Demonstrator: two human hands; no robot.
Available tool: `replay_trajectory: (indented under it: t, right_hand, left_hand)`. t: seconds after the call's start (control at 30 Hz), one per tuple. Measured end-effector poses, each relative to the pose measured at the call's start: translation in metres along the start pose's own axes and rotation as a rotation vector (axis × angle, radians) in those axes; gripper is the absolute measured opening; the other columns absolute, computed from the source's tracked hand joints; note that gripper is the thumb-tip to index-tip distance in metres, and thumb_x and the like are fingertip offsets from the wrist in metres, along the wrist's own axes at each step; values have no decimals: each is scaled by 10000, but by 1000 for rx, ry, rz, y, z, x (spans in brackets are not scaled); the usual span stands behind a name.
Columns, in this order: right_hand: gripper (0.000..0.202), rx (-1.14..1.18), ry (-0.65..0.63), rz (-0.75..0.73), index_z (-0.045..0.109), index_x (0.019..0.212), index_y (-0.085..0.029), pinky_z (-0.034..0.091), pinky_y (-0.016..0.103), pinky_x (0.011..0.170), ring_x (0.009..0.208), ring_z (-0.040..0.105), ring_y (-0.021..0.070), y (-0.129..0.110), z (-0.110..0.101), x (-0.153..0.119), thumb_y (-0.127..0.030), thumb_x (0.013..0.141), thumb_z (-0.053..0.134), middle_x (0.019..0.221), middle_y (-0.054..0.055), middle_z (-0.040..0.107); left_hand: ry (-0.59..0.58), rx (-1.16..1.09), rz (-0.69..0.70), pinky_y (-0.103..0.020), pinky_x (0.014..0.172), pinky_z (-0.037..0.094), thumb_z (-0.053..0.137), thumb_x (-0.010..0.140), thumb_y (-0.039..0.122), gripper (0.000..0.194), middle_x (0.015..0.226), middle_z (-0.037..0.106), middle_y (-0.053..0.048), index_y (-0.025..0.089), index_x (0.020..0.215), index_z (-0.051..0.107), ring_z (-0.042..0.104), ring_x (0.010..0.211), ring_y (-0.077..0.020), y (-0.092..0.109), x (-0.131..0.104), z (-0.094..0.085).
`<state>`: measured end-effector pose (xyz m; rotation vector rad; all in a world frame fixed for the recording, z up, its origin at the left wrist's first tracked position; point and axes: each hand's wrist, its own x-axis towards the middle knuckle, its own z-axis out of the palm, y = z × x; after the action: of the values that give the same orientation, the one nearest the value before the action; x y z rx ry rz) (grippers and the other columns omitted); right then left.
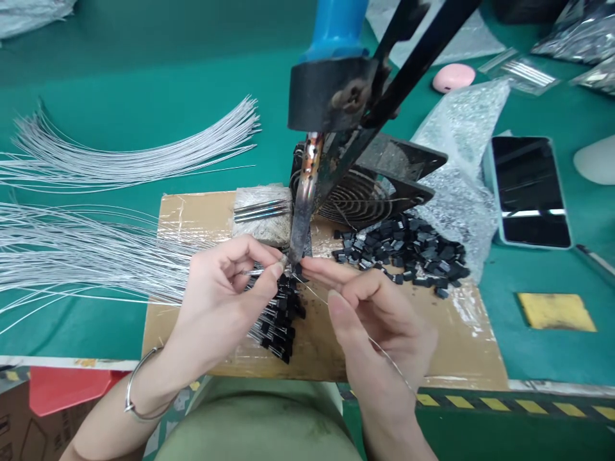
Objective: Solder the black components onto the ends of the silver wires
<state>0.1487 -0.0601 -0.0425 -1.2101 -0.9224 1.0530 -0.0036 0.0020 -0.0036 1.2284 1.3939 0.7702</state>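
Thin wire [311,291] in right hand [384,320], silvery rods [529,72] inside clear bag [500,61]

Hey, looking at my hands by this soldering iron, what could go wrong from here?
Your left hand and right hand have fingertips close to the soldering iron's tip, so a slip could burn you. The thin solder wire might bend off target. Wired black connectors lie near the tip, where stray solder might land.
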Motion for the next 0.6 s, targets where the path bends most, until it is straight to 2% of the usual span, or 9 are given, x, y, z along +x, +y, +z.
replay_trajectory:
  t: [0.27, 0.6]
  right_hand:
    - [202, -33, 2, -18, 625, 815, -224, 641, 444, 1052, 1146, 792, 249, 1, -1, -3, -135, 995, 648, 1243, 78, 817]
    - [214, -63, 4, -32, 623, 814, -231, 608, 406, 1096, 1154, 787, 220, -2, 0, -3, -96, 978, 651, 1247, 49, 817]
  left_hand:
    - [9, 4, 0, -217, 535, 356, 752, 853, 157, 115, 803, 718, -2, 163, 755, 692, 528, 609, -86, 1, -1, 3]
    - [5, -1, 16, -204, 593, 419, 747, 882, 155, 117, 867, 742, -7, 165, 778, 693, 554, 656, -88, 1, -2, 1]
